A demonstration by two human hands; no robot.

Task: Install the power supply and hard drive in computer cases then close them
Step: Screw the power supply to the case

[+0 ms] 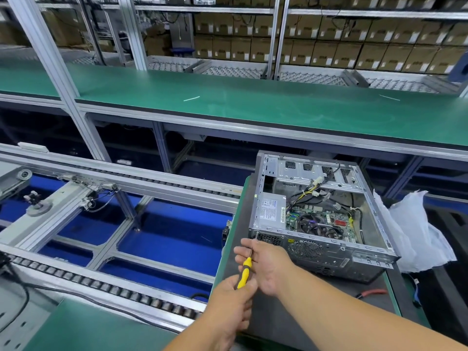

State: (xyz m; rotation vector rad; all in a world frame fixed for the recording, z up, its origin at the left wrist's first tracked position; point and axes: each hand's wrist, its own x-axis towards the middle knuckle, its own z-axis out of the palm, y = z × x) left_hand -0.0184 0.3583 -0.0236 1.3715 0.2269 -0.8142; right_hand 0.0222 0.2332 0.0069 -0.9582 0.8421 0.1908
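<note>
evidently left hand (229,304) fisted round screwdriver (245,272) handle; right hand (266,264) fingers pinch shaft, steadying tip at case (326,245) rear corner, securing power supply (271,211).

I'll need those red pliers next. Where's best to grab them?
Take the pliers by the red handles, reaching down from above with the right hand. They lie flat on the mat, right of the case. Only the handles show clearly; the dark jaw end is hard to make out.

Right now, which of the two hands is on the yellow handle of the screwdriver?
The left hand grips the yellow-and-black screwdriver by its handle; the right hand only pinches the metal shaft near the tip at the open grey computer case.
</note>
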